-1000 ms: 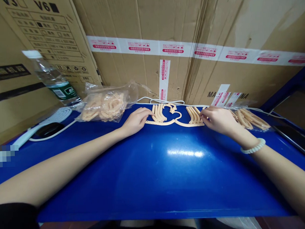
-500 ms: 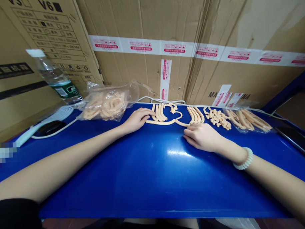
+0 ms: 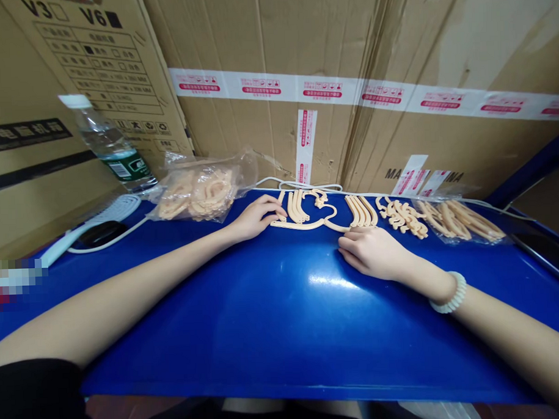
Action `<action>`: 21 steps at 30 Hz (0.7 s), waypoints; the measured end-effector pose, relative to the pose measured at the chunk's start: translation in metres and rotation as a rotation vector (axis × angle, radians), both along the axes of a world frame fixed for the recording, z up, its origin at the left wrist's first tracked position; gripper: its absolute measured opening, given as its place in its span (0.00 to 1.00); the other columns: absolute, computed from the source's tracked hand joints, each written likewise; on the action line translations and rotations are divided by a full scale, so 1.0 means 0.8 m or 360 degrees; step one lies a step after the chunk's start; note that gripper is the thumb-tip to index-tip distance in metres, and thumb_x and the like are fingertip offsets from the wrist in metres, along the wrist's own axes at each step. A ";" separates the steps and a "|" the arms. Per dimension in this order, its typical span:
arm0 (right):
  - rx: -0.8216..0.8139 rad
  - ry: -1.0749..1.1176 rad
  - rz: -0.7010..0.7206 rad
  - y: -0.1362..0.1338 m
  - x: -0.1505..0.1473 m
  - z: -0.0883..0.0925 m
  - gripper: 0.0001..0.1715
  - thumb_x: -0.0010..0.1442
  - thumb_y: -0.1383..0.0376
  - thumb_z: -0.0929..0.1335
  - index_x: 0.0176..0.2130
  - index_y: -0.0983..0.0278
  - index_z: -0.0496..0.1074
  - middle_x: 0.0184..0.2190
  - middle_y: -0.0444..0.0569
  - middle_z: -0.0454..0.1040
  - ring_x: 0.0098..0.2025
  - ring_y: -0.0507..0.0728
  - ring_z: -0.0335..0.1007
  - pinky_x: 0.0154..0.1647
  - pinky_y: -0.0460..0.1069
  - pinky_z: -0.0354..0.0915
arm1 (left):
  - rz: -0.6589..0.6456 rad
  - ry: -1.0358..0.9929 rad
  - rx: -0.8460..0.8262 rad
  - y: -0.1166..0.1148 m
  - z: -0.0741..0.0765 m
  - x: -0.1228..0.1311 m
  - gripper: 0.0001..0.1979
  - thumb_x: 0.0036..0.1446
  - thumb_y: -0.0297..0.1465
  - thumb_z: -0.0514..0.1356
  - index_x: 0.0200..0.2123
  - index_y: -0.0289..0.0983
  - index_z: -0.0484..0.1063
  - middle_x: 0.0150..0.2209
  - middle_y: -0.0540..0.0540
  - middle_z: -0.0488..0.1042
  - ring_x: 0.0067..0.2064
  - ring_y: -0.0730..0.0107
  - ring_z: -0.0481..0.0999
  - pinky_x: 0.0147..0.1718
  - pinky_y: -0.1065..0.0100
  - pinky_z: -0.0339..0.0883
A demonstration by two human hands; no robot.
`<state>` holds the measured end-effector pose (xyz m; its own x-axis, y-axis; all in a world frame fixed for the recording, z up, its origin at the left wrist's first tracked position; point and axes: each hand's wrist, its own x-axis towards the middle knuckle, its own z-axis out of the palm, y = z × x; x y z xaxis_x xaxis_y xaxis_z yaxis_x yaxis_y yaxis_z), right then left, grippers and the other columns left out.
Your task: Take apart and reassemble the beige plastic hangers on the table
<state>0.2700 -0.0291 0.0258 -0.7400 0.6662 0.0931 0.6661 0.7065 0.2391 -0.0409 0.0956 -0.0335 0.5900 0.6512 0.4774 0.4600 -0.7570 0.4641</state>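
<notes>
A beige plastic clothes hanger (image 3: pixel 302 224), its curved hook in the middle, lies on the blue table (image 3: pixel 265 320). My right hand (image 3: pixel 370 249) is closed with its fingertips on the hanger's right arm, hiding that end. My left hand (image 3: pixel 258 216) is beside the hanger's left end, thumb and fingers closing on a single beige hanger arm piece (image 3: pixel 281 200). That piece stands a little apart from a row of similar arm pieces (image 3: pixel 298 207). Small beige hooks (image 3: pixel 318 197) lie behind the hanger. Another row of arm pieces (image 3: pixel 362 211) is just beyond my right hand.
A pile of hooks (image 3: pixel 401 216) and bagged strips (image 3: pixel 461 220) lie to the right, near a dark phone-like slab (image 3: pixel 544 258). Leftward are a plastic bag of beige parts (image 3: pixel 200 191), a water bottle (image 3: pixel 115 151), a hairbrush (image 3: pixel 109 212) and a black mouse-like object (image 3: pixel 101 234). Cardboard boxes (image 3: pixel 264 39) stand behind.
My left fingers have drawn one arm piece leftward, leaving a gap between it and the row. My right hand stays on the hanger. The view has shifted slightly.
</notes>
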 end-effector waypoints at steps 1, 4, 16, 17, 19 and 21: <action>-0.0009 0.0003 -0.0006 0.000 0.000 0.000 0.16 0.70 0.65 0.60 0.31 0.63 0.68 0.30 0.52 0.74 0.32 0.57 0.68 0.35 0.50 0.56 | -0.0001 0.0001 0.0000 0.000 0.000 0.001 0.10 0.64 0.27 0.58 0.41 0.40 0.80 0.48 0.43 0.72 0.53 0.61 0.74 0.58 0.52 0.66; -0.0036 0.0012 -0.0021 0.001 0.001 0.000 0.16 0.70 0.65 0.60 0.31 0.63 0.68 0.30 0.51 0.74 0.32 0.57 0.67 0.34 0.50 0.56 | 0.0005 0.0003 0.0006 -0.002 0.001 0.002 0.08 0.64 0.27 0.58 0.40 0.39 0.79 0.46 0.43 0.70 0.52 0.61 0.74 0.57 0.53 0.66; -0.0080 0.0182 -0.0113 0.001 0.003 0.001 0.14 0.68 0.64 0.62 0.30 0.62 0.67 0.30 0.50 0.73 0.32 0.57 0.68 0.33 0.50 0.57 | -0.0108 -0.0345 0.0414 -0.038 0.020 0.016 0.09 0.69 0.28 0.53 0.40 0.37 0.74 0.44 0.42 0.76 0.49 0.63 0.75 0.52 0.57 0.69; -0.0079 0.0248 -0.0149 0.002 0.004 0.001 0.13 0.68 0.64 0.62 0.31 0.62 0.67 0.30 0.50 0.73 0.32 0.57 0.68 0.33 0.49 0.58 | -0.0165 -0.0367 0.0420 -0.046 0.023 0.020 0.09 0.69 0.27 0.52 0.41 0.37 0.73 0.44 0.41 0.76 0.48 0.63 0.76 0.51 0.58 0.70; -0.0063 0.0397 -0.0231 0.004 0.007 0.002 0.11 0.68 0.63 0.63 0.33 0.62 0.69 0.31 0.51 0.74 0.33 0.57 0.69 0.33 0.49 0.59 | -0.0254 -0.0392 0.0389 -0.061 0.029 0.031 0.10 0.69 0.27 0.52 0.42 0.37 0.73 0.44 0.41 0.77 0.48 0.63 0.76 0.50 0.58 0.71; -0.0047 0.0549 -0.0306 0.009 0.011 0.002 0.11 0.68 0.62 0.63 0.35 0.63 0.71 0.31 0.51 0.75 0.35 0.58 0.70 0.34 0.49 0.61 | -0.0321 -0.0425 0.0300 -0.076 0.033 0.041 0.10 0.70 0.28 0.53 0.41 0.37 0.74 0.42 0.41 0.77 0.48 0.63 0.77 0.50 0.58 0.71</action>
<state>0.2788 -0.0218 0.0278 -0.5302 0.7957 0.2929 0.8246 0.5643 -0.0404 -0.0083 0.0351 -0.0068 0.5361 0.4207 0.7318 0.1749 -0.9035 0.3913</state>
